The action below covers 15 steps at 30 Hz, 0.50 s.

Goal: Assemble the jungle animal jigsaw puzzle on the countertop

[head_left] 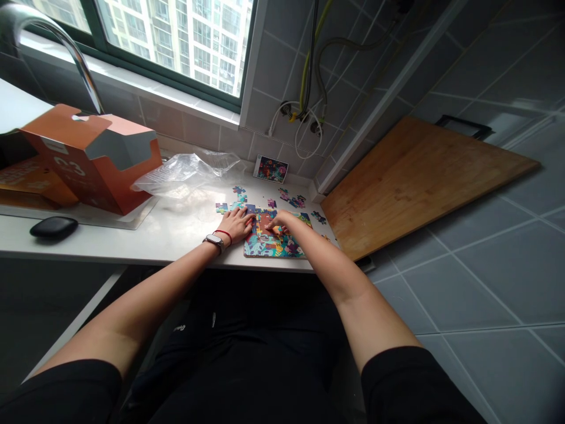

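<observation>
A colourful jigsaw puzzle point(276, 247), partly assembled, lies on the white counter near its front edge. My left hand point(237, 224) rests flat with fingers spread, fingertips on the puzzle's upper left edge. It wears a watch and a red cord at the wrist. My right hand point(281, 221) is over the puzzle's middle, one finger pointing down at a brown area and the others curled under. Whether a piece is between those fingers is hidden. Loose puzzle pieces point(239, 195) lie beyond my left hand, and more dark and pink pieces point(293, 200) lie beyond my right.
A small picture card point(271, 169) leans on the tiled wall. Clear plastic wrapping point(189, 171) and an opened orange box point(106, 159) stand to the left, with a black mouse-shaped object point(53, 227) in front. A wooden board point(419, 182) leans at right. A faucet point(75, 53) rises at left.
</observation>
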Motion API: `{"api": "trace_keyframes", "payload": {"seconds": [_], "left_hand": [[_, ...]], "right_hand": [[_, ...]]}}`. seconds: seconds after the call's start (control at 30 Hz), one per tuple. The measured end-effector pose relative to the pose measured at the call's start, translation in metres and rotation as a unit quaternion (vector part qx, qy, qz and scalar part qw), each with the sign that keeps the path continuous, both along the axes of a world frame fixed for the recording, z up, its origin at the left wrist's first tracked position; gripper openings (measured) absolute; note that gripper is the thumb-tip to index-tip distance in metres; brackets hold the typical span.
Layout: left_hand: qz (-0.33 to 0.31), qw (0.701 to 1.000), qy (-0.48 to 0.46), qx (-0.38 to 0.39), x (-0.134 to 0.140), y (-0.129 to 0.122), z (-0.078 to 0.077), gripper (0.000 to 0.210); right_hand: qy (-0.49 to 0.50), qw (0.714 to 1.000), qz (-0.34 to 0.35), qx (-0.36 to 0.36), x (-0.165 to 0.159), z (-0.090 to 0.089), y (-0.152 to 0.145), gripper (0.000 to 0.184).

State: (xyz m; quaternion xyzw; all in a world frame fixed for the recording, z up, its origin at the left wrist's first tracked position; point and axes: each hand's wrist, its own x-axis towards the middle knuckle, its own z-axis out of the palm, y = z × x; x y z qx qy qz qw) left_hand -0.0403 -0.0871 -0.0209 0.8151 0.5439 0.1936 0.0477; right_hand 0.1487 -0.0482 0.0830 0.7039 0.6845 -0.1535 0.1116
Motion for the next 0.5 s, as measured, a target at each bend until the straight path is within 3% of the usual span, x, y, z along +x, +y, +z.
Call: {"api": "trace_keyframes", "payload": {"seconds": [0.17,0.5], "left_hand": [[-0.001,1.000,-0.004,0.002,0.001,-0.001,0.001,0.048],[0.002,1.000,-0.007,0.000,0.001,-0.001,0.002,0.049]], "right_hand": [[0.008,0.994,-0.067,-0.084,0.004,0.002,-0.010,0.068],[0.021,0.998,-0.045,-0.043,0.010,-0.003,-0.022,0.056]]}}
